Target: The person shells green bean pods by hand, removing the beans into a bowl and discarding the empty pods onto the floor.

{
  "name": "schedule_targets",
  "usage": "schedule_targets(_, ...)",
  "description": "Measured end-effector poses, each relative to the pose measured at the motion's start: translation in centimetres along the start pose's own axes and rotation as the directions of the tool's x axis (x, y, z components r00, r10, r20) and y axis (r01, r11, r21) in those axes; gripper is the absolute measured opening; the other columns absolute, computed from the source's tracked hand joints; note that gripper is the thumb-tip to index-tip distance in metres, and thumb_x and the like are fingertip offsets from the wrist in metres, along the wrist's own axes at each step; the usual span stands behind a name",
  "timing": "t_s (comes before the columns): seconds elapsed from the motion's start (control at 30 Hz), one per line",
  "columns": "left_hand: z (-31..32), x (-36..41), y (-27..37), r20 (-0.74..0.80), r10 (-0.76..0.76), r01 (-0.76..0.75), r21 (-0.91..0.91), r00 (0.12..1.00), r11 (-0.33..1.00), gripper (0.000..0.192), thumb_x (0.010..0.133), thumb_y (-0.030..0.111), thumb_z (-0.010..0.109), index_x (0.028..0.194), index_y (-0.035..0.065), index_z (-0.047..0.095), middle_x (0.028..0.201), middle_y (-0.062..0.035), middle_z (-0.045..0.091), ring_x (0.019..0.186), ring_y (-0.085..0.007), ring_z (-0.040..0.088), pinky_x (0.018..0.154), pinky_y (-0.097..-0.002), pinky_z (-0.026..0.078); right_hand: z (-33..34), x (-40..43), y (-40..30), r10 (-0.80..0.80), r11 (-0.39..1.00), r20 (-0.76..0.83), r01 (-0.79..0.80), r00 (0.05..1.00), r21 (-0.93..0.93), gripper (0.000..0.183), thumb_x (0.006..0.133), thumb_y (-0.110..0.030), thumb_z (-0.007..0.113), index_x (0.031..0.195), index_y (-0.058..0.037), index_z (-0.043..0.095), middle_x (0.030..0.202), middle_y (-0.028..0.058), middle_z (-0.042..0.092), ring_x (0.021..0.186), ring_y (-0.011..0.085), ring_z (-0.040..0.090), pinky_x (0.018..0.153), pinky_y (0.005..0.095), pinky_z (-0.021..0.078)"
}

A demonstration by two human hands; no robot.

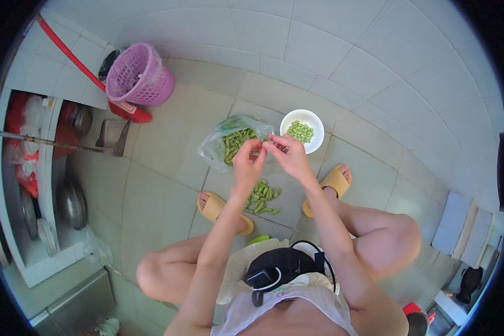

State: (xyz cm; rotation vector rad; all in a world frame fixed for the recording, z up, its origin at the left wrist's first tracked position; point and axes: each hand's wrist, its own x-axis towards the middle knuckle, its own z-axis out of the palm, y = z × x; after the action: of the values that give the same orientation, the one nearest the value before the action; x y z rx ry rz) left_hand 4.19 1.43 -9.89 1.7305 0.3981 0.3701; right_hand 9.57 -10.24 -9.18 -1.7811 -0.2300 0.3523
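Observation:
My left hand [248, 156] and my right hand [289, 154] meet at the fingertips, pinching a small green bean pod [267, 139] between them, partly hidden by the fingers. Beneath and behind them lies a clear plastic bag [213, 145], its mouth spread, filled with green soybean pods [235, 143]. A white bowl [316, 133] with shelled green beans [300, 131] stands just beyond my right hand. Nearer me, between my feet, a loose pile of green pods [262, 197] rests on the floor tiles.
My yellow slippers [213, 206] flank the pile. A pink lattice basket [161, 86] with a plastic liner stands by the wall, next to a red-handled broom or brush [73, 56]. Shelves with metal pots [72, 203] are at the left. A tiled wall [315, 38] rises beyond the bowl.

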Motion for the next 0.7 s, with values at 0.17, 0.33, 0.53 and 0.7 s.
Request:
schedule_targets(0.17, -0.1, -1.1, 1.5, -0.028, 0.151, -0.15, 0.012, 0.988, 0.989, 0.013, 0.074, 0.004, 0.063, 0.085, 0.0017, 0.056, 0.077, -0.0063, 0.06, 0.065, -0.0123, 0.058, 0.053, -0.0232, 0.046, 0.1, -1.0, -2.0, -0.123, 0.988, 0.022, 0.12, 0.992, 0.097, 0.018, 0.08, -0.016, 0.061, 0.09, -0.0012, 0.065, 0.07, -0.0002, 0.05, 0.06, 0.0045, 0.044, 0.052, 0.0191, 0.0368)
schedule_targets(0.33, -0.4, -1.7, 1.9, -0.023, 0.224, -0.223, 0.031, 0.974, 0.974, 0.01, 0.074, 0.002, 0.062, 0.082, 0.0016, 0.056, 0.075, -0.0079, 0.058, 0.063, -0.0155, 0.057, 0.052, -0.0248, 0.046, -0.5, -1.9, -2.9, -0.088, 0.991, 0.061, 0.081, 0.994, 0.105, 0.018, 0.082, -0.017, 0.059, 0.088, -0.0002, 0.064, 0.07, 0.0004, 0.05, 0.06, 0.0047, 0.045, 0.051, 0.0193, 0.0372)
schedule_targets(0.53, -0.6, -2.6, 3.0, -0.006, 0.441, -0.43, 0.201, 0.898, 0.88, 0.009, 0.074, -0.002, 0.06, 0.08, 0.0014, 0.054, 0.072, -0.0097, 0.054, 0.058, -0.0206, 0.053, 0.051, -0.0287, 0.043, -0.2, -2.5, -2.8, -0.126, 0.978, 0.041, 0.117, 0.991, 0.171, 0.016, 0.079, -0.012, 0.06, 0.09, -0.0006, 0.064, 0.069, 0.0036, 0.052, 0.059, 0.0082, 0.045, 0.054, 0.0219, 0.038)
schedule_targets(0.7, -0.2, -3.3, 3.1, -0.003, 0.503, -0.485, 0.257, 0.865, 0.836, 0.011, 0.073, -0.003, 0.059, 0.08, 0.0018, 0.053, 0.072, -0.0102, 0.054, 0.057, -0.0219, 0.053, 0.05, -0.0295, 0.042, -0.3, -3.1, -3.0, -0.203, 0.97, 0.003, 0.201, 0.979, 0.134, 0.015, 0.08, -0.009, 0.058, 0.09, -0.0003, 0.064, 0.071, 0.0036, 0.052, 0.062, 0.0076, 0.045, 0.055, 0.0211, 0.0374)
